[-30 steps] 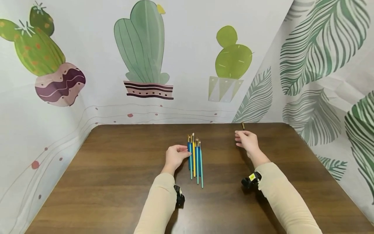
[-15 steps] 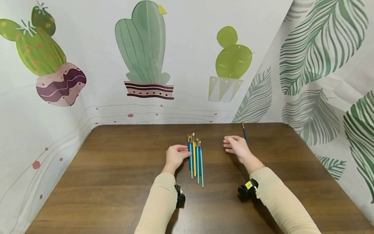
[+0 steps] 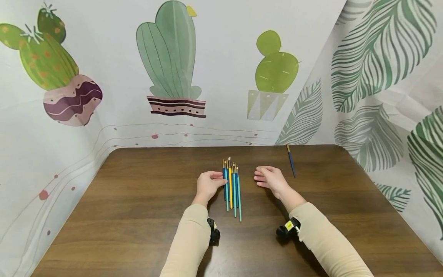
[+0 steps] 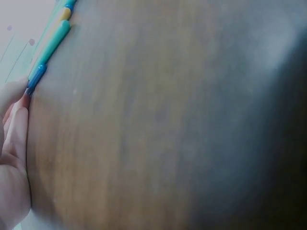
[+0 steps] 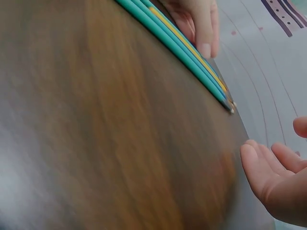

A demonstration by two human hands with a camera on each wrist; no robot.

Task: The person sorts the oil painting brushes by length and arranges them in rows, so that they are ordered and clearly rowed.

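Observation:
Several paintbrushes with teal, blue and yellow handles lie side by side at mid-table, bristles toward the wall. My left hand rests at their left side, its fairly straight fingers touching the outermost brush; the exact contact is partly hidden. In the left wrist view, handle ends show beyond the fingertips. To the right of the row, my right hand hovers apart from it, holding nothing, fingers loosely bent. A lone blue paintbrush lies behind and right of that hand, near the back edge.
The brown wooden table meets a wall printed with cacti and leaves along its back edge. Black wrist cameras hang beneath both cream sleeves, close to the tabletop.
My right hand has moved left and nearer to me, away from the lone blue paintbrush, which is now fully in sight. My left hand and the row of brushes have stayed nearly still.

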